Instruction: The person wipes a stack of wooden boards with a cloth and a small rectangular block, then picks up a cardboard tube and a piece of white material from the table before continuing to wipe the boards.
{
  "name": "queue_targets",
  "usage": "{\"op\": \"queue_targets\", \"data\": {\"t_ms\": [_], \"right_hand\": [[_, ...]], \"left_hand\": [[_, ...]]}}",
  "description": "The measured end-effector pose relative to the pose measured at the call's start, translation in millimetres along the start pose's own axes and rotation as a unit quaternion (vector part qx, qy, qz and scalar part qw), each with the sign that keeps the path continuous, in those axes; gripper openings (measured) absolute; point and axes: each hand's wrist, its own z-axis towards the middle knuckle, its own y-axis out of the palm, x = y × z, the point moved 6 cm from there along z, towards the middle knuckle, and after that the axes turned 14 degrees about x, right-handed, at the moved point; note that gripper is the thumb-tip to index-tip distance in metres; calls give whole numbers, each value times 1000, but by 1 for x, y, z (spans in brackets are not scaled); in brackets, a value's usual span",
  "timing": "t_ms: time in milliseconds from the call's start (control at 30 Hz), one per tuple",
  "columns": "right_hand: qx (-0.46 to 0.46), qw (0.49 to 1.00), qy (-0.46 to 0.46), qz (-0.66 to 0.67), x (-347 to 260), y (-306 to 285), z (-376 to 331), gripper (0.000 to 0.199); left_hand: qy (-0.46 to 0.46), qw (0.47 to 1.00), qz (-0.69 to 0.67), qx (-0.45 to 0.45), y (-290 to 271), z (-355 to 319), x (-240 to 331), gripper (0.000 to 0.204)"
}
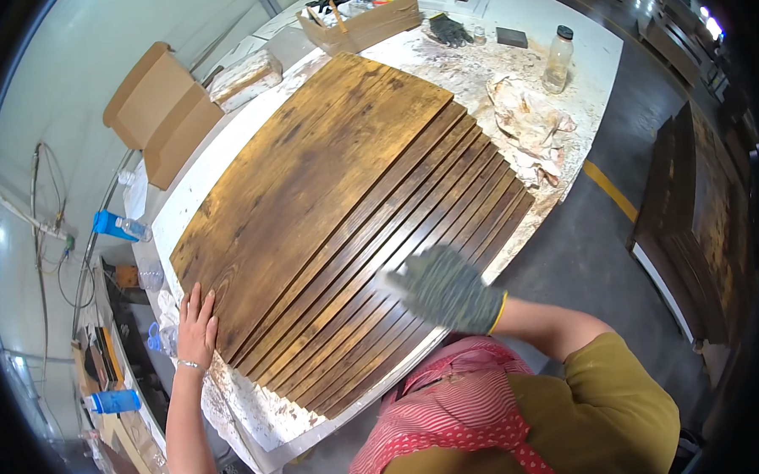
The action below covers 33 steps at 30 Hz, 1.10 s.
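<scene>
A fanned stack of brown wooden boards lies across the white table, each edge stepped out toward me. The top board (309, 181) is the widest one showing, with dark knots and grain. My left hand (199, 325), bare with a bracelet at the wrist, rests on its near-left end, fingers stretched out. Above the stepped edges (383, 321) is my right hand (449, 289) in a dark green knitted glove. Its fingers look closed around a small whitish thing (392, 280), too blurred to name.
On the table (586, 25) stand a lidded glass jar (558, 60), a crumpled stained cloth (527, 125), a dark block (511, 37), a spare glove (449, 30) and a filled cardboard box (362, 26). An open carton (167, 119) sits beyond the boards' left. More boards (692, 223) are stacked at right.
</scene>
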Motion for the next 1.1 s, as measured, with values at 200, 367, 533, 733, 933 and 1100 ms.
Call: {"op": "queue_targets", "data": {"t_ms": [200,367,533,733,933,1100], "right_hand": [[241,963,117,1,51,-47,9,35],[283,951,115,-41,37,-6,15,28],[124,986,-60,96,-129,56,34,19],[267,962,35,-44,-94,22,34,30],[184,983,-13,-2,-214,94,52,23],[135,988,-45,52,-263,100,60,29]], "left_hand": [[-11,1000,-11,12,-1,-11,-2,42],[8,999,-16,45,5,-6,-6,42],[28,995,-53,75,4,-2,-4,43],[7,988,-101,115,13,-13,-13,43],[16,981,-145,129,18,-7,-13,42],[10,978,-148,149,24,-10,-18,42]]}}
